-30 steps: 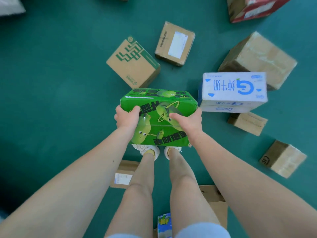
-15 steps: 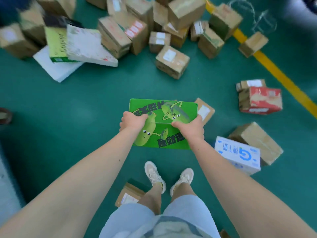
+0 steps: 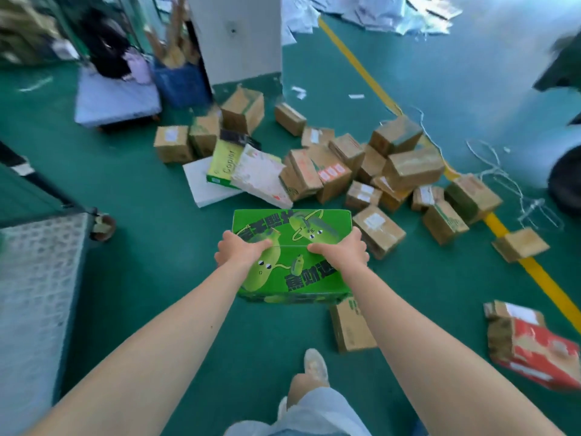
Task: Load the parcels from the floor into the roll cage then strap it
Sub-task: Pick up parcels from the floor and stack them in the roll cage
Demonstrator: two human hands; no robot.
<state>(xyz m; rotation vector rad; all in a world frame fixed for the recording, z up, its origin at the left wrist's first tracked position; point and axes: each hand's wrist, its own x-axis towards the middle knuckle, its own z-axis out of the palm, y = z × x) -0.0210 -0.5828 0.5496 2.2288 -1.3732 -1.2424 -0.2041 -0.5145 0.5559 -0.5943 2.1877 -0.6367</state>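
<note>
I hold a bright green printed box (image 3: pixel 295 234) in the air in front of me, above the green floor. My left hand (image 3: pixel 239 251) grips its left side and my right hand (image 3: pixel 341 251) grips its right side, thumbs on the top face. The roll cage (image 3: pixel 34 278) stands at the left edge, with a patterned metal base, a dark frame and a caster wheel (image 3: pixel 105 227). Several brown cardboard parcels (image 3: pixel 377 171) lie heaped on the floor beyond the box.
A red box (image 3: pixel 540 350) and a small brown box (image 3: pixel 350 325) lie on the floor to my right. A yellow floor line (image 3: pixel 534 272) runs diagonally at the right. A white pillar (image 3: pixel 239 36) and a flat trolley (image 3: pixel 116 99) stand at the back.
I have straightened up and turned left with the green box still in both hands. The view has lifted from my feet to the parcel heap, and the roll cage has come into view at the left.
</note>
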